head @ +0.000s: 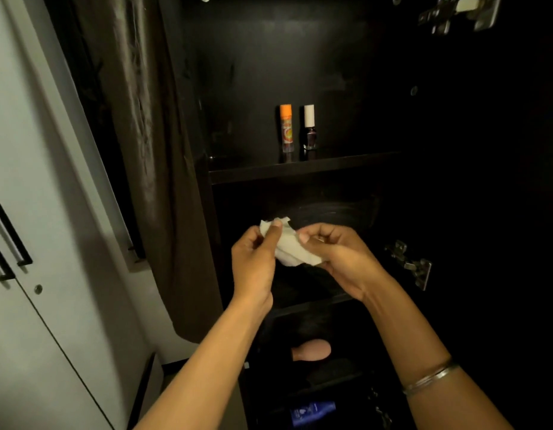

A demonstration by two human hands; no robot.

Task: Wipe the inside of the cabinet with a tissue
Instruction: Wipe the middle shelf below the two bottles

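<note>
Both hands hold a crumpled white tissue (pixel 295 246) in front of the open dark cabinet (pixel 346 72), level with the space under the upper shelf (pixel 300 172). The left hand (pixel 256 259) pinches the tissue's upper left corner between thumb and fingers; the right hand (pixel 337 252) grips its lower right part with curled fingers. On the upper shelf an orange-capped bottle (pixel 286 128) and a white-capped bottle (pixel 309 127) stand just beside each other near the middle, with bare shelf to either side. A dark curtain (pixel 151 150) hangs against the cabinet's left edge. A hinge (pixel 411 263) sticks out at the right, near the right hand.
</note>
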